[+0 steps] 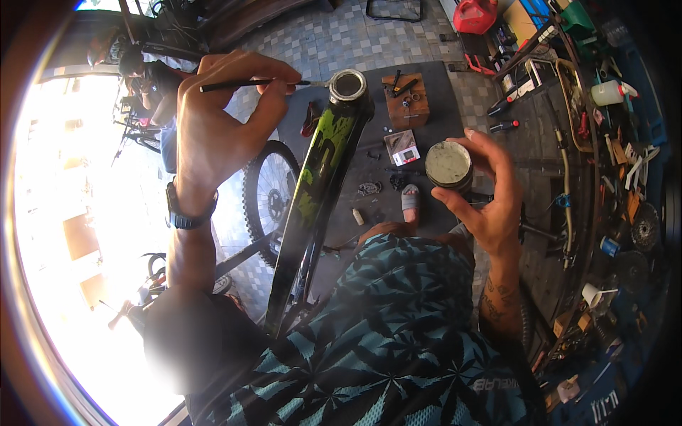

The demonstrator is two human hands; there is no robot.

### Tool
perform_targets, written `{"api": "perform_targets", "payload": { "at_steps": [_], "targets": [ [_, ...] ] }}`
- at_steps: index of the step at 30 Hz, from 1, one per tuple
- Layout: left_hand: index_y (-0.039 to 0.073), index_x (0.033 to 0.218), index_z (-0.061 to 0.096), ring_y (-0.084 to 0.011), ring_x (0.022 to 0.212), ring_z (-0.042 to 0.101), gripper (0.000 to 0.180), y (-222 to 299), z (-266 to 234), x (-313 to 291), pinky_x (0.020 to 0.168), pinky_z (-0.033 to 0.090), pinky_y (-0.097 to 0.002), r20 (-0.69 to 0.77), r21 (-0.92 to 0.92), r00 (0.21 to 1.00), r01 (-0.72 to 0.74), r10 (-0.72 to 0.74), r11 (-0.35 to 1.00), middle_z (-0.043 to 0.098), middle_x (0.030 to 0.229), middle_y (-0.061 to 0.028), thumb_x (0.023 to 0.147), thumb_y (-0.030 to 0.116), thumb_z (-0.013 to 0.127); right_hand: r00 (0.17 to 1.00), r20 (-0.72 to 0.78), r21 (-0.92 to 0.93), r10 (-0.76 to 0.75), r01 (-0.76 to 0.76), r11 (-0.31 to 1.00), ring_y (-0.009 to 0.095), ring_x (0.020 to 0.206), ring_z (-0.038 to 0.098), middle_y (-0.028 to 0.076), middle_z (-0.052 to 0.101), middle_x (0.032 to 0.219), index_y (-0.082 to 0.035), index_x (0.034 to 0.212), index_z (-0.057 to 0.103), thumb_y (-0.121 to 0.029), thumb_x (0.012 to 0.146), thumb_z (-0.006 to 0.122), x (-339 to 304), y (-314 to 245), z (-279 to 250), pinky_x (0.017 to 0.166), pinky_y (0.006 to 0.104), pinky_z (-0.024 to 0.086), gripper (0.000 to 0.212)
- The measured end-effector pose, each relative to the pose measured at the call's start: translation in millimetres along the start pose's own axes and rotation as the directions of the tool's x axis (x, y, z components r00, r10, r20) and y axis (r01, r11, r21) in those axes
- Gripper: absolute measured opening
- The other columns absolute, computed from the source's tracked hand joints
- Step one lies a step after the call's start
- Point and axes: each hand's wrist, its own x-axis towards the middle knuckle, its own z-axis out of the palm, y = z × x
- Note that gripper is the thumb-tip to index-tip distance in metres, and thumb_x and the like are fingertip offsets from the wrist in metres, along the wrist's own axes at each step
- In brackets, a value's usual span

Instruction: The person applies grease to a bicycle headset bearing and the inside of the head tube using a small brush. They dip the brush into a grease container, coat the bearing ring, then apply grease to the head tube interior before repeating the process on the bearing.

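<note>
A thin black-handled brush [249, 84] lies level at about 11 o'clock in the head view, its tip touching the rim of the metal head tube [347, 86] at 12 o'clock. The left hand [220, 124] pinches the brush handle between thumb and fingers, closed narrowly on it, a dark watch [186, 213] on its wrist. The head tube is a short round sleeve with a dull silver lip and a dark hollow; it tops a glossy black and green bike frame [316, 184] slanting down toward 6 o'clock. At 2 o'clock from centre the right hand [483, 192] wraps a small round tub [448, 165], its open top filled with a pale, smeared paste. Between the two hands is open room above a dark floor mat [440, 106] with a small wooden box [405, 99] and scattered small parts. A knobby wheel [270, 192] stands just left of the frame. Tools crowd the right edge.
</note>
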Motion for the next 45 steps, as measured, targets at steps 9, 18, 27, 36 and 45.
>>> {"api": "perform_targets", "payload": {
  "at_steps": [9,18,27,36,45],
  "targets": [
    [0.006,0.094,0.081,-0.0175,0.083,0.072,0.015,0.1,2.1,1.8,0.092,0.048,-0.0330,-0.030,-0.019,0.999,-0.034,0.034,0.999,0.080,0.090,-0.0049,0.084,0.000,0.071,1.000,0.002,0.000,0.008,-0.008,1.000,0.028,0.122,0.071,0.017,0.070,0.133,-0.002,0.149,0.053,-0.020,0.079,0.097,-0.5,-0.8,-0.5,0.107,0.0409,0.056,0.085],
    [0.006,0.092,0.081,-0.0166,0.077,0.072,0.015,5.1,4.0,3.9,0.093,0.047,-0.0326,0.013,-0.008,0.995,-0.096,0.096,0.995,0.079,0.085,-0.0052,0.083,0.000,0.071,1.000,-0.003,0.003,0.008,-0.008,1.000,0.029,0.121,0.071,0.017,0.069,0.133,-0.002,0.149,0.053,-0.019,0.079,0.097,-2.1,0.9,-2.2,0.107,0.0406,0.056,0.084],
    [-0.003,0.096,0.080,-0.0151,0.079,0.076,0.012,5.7,17.6,14.8,0.080,0.057,-0.0290,0.037,-0.305,0.996,0.094,-0.086,0.948,0.081,0.091,-0.0087,0.092,0.001,0.069,1.000,-0.012,0.001,0.009,-0.009,1.000,0.029,0.121,0.071,0.017,0.070,0.132,-0.002,0.149,0.053,-0.018,0.079,0.096,-4.9,2.3,-5.3,0.106,0.0407,0.056,0.084],
    [-0.005,0.102,0.081,-0.0155,0.093,0.078,0.017,-3.8,22.7,21.1,0.085,0.058,-0.0301,0.016,-0.349,0.987,0.154,-0.158,0.924,0.082,0.095,-0.0114,0.098,0.005,0.068,0.999,-0.030,-0.021,0.016,-0.017,1.000,0.028,0.119,0.071,0.017,0.070,0.131,-0.003,0.149,0.054,-0.019,0.079,0.097,-7.6,4.2,-12.0,0.106,0.0409,0.056,0.083],
    [-0.003,0.102,0.081,-0.0155,0.091,0.078,0.017,-1.1,19.1,19.3,0.089,0.056,-0.0303,0.039,-0.359,0.987,0.162,-0.159,0.919,0.082,0.093,-0.0107,0.097,0.006,0.068,0.999,-0.032,-0.023,0.018,-0.019,1.000,0.028,0.120,0.071,0.017,0.070,0.131,-0.003,0.149,0.054,-0.019,0.079,0.097,-7.7,4.2,-11.9,0.106,0.0410,0.057,0.084]
  ]
}}
